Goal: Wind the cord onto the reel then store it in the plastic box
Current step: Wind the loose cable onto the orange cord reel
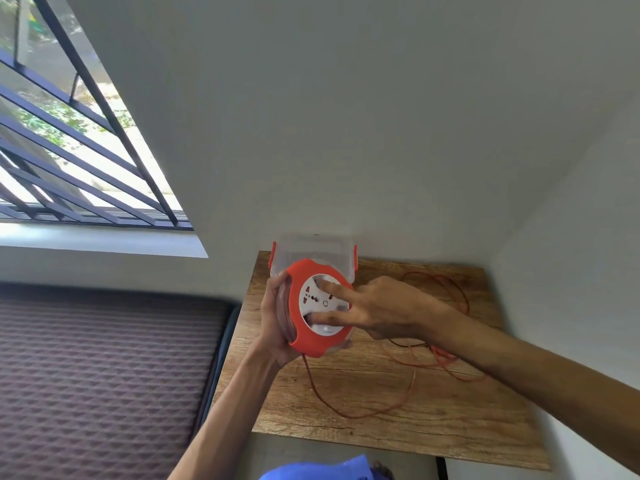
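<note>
My left hand (273, 317) grips the orange cord reel (304, 341) by its left rim and holds it tilted above the wooden table (398, 420). The reel's white hub (320, 303) with sockets faces me. My right hand (374, 306) has two fingers pushed into the hub's recesses. The thin orange cord (408, 393) hangs from the reel's bottom and lies in loose loops on the table to the right. A clear plastic box (313, 251) with orange clips stands behind the reel against the wall.
The table sits in a corner between two white walls. A patterned mattress (104, 375) lies to the left, below a barred window (69, 150). A blue cap brim (318, 471) shows at the bottom edge.
</note>
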